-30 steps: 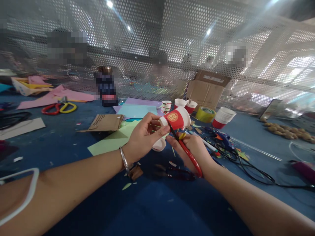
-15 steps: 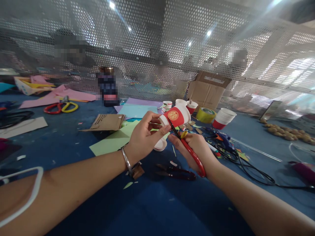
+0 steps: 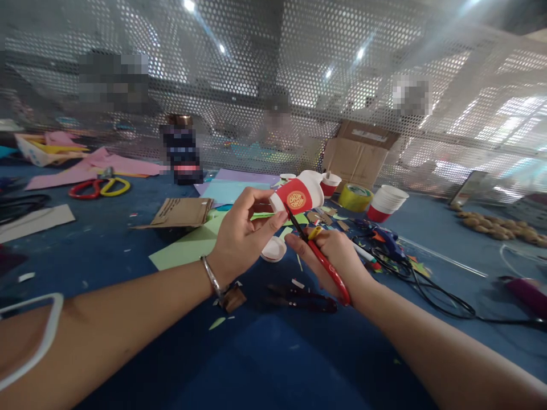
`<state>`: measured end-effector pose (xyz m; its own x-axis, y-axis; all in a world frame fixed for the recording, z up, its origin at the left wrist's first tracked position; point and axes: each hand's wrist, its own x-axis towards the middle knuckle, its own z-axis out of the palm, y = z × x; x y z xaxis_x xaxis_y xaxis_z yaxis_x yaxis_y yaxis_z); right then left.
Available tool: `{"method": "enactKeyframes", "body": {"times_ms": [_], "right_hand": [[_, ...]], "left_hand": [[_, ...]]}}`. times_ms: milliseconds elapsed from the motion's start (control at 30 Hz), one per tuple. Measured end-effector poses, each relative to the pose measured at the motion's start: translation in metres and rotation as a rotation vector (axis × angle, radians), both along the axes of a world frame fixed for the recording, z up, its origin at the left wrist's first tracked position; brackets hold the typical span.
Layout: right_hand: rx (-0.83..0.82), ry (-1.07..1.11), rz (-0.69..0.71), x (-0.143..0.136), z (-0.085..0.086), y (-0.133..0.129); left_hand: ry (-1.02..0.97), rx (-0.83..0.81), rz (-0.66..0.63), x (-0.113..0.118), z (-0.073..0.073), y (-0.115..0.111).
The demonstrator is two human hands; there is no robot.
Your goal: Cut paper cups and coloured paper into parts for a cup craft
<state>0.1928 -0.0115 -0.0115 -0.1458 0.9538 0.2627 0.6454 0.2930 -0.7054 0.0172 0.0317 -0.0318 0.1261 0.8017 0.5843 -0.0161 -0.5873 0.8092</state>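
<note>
My left hand [image 3: 245, 236] grips a red and white paper cup [image 3: 299, 193] near one end, tilted on its side with its yellow emblem facing me. In my right hand [image 3: 329, 256] is a pair of scissors [image 3: 327, 267] with red and yellow handles. Their dark blades touch the cup's red side just below the emblem; whether they have cut into it I cannot tell. Under the cup, a small white round cup piece [image 3: 273, 249] rests on the table. Dark thread snips [image 3: 303, 299] lie just below my hands.
Green paper [image 3: 188, 245] and folded cardboard [image 3: 182, 213] lie left of centre. Behind are yellow tape [image 3: 355, 197] and stacked paper cups [image 3: 387, 203]. A glue gun [image 3: 390, 242] trails its black cable on the right. Another pair of scissors [image 3: 102, 185] sits far left, before pink paper [image 3: 94, 168].
The cup has turned slightly in my left hand, its emblem now lower. The scissors stay against its side. The whole view has shifted a little.
</note>
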Motion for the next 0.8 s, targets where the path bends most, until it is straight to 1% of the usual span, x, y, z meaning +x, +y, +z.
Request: {"method": "enactKeyframes", "body": {"times_ms": [133,267,333,400,500,667,733,800], "right_hand": [[0.001,-0.045,-0.016,-0.001,-0.002,0.0],[-0.01,-0.041,-0.021,-0.001,-0.002,-0.002],[0.008,-0.039,-0.01,-0.001,-0.001,-0.003],[0.024,-0.027,-0.001,-0.002,0.002,-0.003],[0.028,0.002,-0.003,-0.003,0.005,-0.005],[0.09,-0.075,-0.01,-0.003,0.001,-0.001],[0.086,-0.072,-0.023,-0.002,-0.002,0.001],[0.056,-0.04,-0.031,-0.001,-0.004,0.003]], "left_hand": [[0.065,-0.012,0.007,-0.001,-0.001,-0.001],[0.134,0.026,0.062,-0.002,0.0,-0.005],[0.137,0.035,0.075,-0.002,0.0,-0.006],[0.096,0.011,0.045,-0.001,0.0,-0.007],[-0.011,-0.093,-0.013,0.002,0.001,-0.006],[-0.228,-0.371,-0.096,0.008,0.002,-0.004],[-0.268,-0.438,-0.1,0.009,0.002,-0.003],[-0.283,-0.463,-0.085,0.009,0.001,-0.003]]}}
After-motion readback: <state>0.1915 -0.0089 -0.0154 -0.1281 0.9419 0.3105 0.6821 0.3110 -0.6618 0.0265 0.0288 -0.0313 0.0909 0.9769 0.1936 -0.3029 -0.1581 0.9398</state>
